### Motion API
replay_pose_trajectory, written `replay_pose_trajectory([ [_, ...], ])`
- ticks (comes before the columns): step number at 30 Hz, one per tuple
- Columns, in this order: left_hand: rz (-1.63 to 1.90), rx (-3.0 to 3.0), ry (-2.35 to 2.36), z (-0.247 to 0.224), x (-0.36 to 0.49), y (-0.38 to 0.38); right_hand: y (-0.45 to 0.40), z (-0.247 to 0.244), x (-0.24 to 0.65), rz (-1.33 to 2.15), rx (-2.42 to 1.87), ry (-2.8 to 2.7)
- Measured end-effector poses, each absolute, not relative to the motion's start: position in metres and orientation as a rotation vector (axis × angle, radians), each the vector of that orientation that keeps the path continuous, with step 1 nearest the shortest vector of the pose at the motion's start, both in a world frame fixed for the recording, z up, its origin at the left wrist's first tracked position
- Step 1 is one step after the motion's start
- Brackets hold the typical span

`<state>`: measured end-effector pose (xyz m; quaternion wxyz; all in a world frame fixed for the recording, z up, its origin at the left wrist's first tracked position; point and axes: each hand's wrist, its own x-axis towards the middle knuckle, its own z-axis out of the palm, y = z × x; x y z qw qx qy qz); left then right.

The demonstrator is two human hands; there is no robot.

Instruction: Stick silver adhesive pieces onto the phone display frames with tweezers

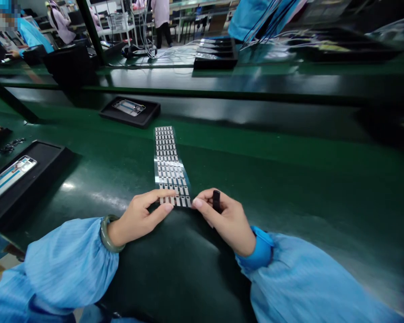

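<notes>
A long clear sheet (170, 168) bearing rows of small grey pieces lies on the green table, running away from me. My left hand (143, 215) rests at its near left corner, index finger across the lowest rows and thumb at the near edge, with the fingers apart. At the near right corner is my right hand (224, 215), its thumb and index finger pinched together. Whatever is between those fingertips is too small to make out. A black band (217, 201) sits around one finger of this hand.
A black tray (148, 117) with a phone-like frame stands beyond the sheet. Another black tray (50, 163) with a similar part is at the left. A raised shelf (175, 80) crosses behind, holding a black box (215, 56) and cables. Other people are in the background.
</notes>
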<state>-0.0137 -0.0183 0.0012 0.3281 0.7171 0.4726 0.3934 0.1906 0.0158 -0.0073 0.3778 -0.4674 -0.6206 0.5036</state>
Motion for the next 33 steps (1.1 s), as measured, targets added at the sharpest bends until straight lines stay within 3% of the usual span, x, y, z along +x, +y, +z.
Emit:
replay_pose_trajectory([
  [20,1.149,1.859,1.245,-0.008,-0.012,-0.016,0.025,-0.007,0.193,1.508,-1.203,-1.603],
  [27,1.33,2.135,1.614,-0.001,-0.016,-0.014,0.025,-0.004,0.192,1.477,-1.214,-1.657],
  [33,1.085,2.357,1.588,0.003,0.006,-0.024,0.02,-0.003,0.187,1.415,-1.183,-1.726],
])
